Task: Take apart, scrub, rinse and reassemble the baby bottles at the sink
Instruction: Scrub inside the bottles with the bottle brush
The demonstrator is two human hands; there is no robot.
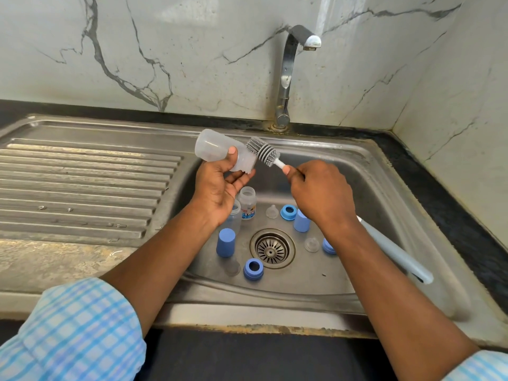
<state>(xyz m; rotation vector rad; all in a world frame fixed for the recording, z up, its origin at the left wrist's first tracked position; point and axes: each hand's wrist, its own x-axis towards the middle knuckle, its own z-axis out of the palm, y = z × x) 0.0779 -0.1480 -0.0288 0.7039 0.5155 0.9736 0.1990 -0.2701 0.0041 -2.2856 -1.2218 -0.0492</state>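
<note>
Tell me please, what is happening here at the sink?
A person is washing baby bottles. The left hand holds a clear bottle tilted over the basin, and the right hand grips a bottle brush, whose grey head lies beside the bottle's neck, not inside it. No water runs from the tap. On the basin floor, around the drain, stand two more bottles, blue caps, blue rings and clear teats, all taken apart.

marble wall (192,37): white, grey veins | countertop (456,213): black stone
</note>
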